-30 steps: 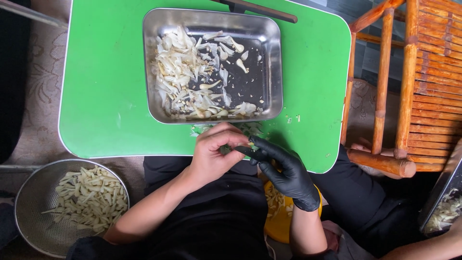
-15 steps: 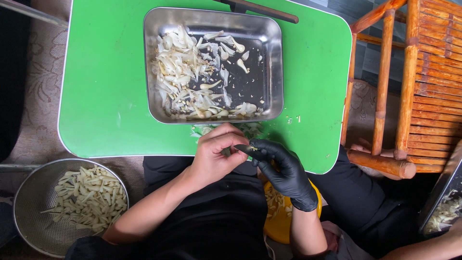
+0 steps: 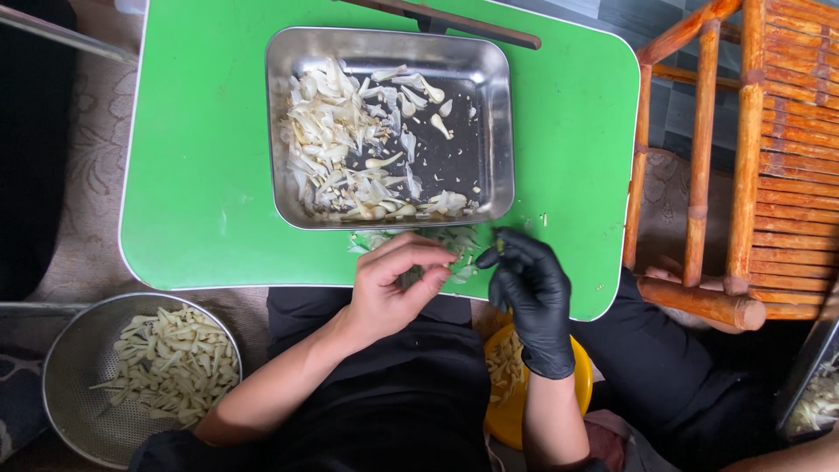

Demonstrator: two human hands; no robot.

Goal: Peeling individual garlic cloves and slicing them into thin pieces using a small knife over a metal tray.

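Garlic clove (image 3: 411,278) pinched in left hand (image 3: 393,284) fingers | gloved right hand (image 3: 529,288) curled, contents unclear | table edge (image 3: 218,286)

Green, silver, black and pale cream

The worktop (image 3: 201,175) is showing bright green with a thin white edge, and the tray (image 3: 498,114) on it is gleaming silver around a dark floor, carrying cream-white peelings (image 3: 336,140). The right hand (image 3: 533,293) is wearing a glossy black glove while the left hand (image 3: 393,284) is working bare, both over black clothing. A yellow bowl (image 3: 581,385) is peeking out below, a grey perforated metal colander (image 3: 61,358) is holding pale ivory strips (image 3: 170,367), the chair (image 3: 743,157) is glowing orange-brown, and the floor covering (image 3: 92,201) is showing a beige floral pattern.
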